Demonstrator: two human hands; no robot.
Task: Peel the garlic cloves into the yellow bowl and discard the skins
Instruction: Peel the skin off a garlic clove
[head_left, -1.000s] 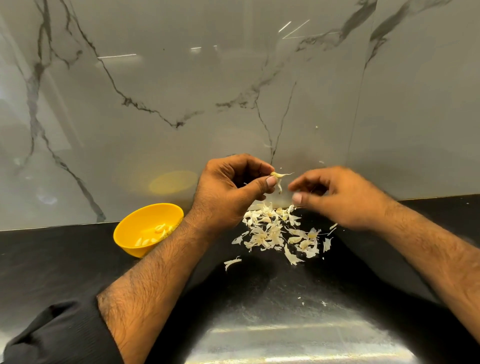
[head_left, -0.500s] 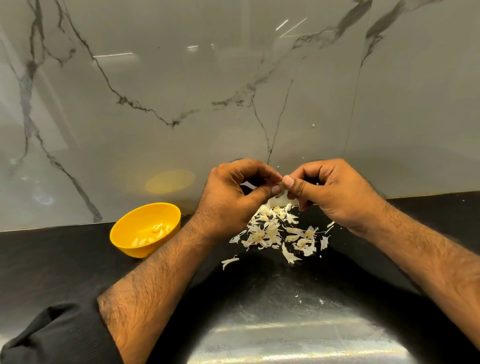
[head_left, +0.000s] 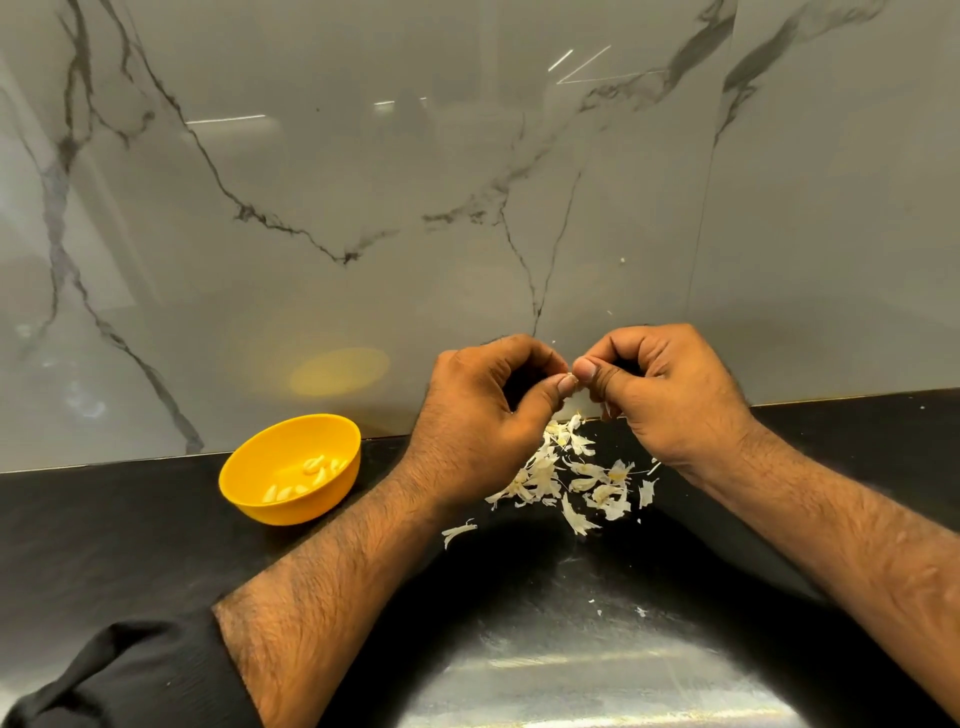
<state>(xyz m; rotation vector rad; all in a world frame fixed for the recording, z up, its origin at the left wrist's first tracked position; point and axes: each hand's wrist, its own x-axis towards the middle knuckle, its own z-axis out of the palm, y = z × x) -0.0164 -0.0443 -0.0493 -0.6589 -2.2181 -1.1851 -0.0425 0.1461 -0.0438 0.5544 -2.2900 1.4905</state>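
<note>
Nearest the camera, a black sleeve (head_left: 119, 675) covers the left forearm at the lower left, and a glossy patch of the black table (head_left: 597, 670) reflects light between the two bare forearms. Farther out, a loose heap of garlic skins (head_left: 576, 475) lies on the table below and between the hands, with one stray scrap at its near-left edge. Above the heap, the left hand (head_left: 478, 415) and the right hand (head_left: 670, 395) meet thumb tip to thumb tip, fingers curled inward on both; a tiny pale bit of a garlic clove (head_left: 571, 375) shows where the thumbs pinch together, most of it hidden. To the left of the hands, well apart from the heap, the yellow bowl (head_left: 249, 478) sits on the table near the wall, holding several peeled cloves (head_left: 306, 475). Behind everything rises a grey marble wall (head_left: 415, 182) with dark veins.
</note>
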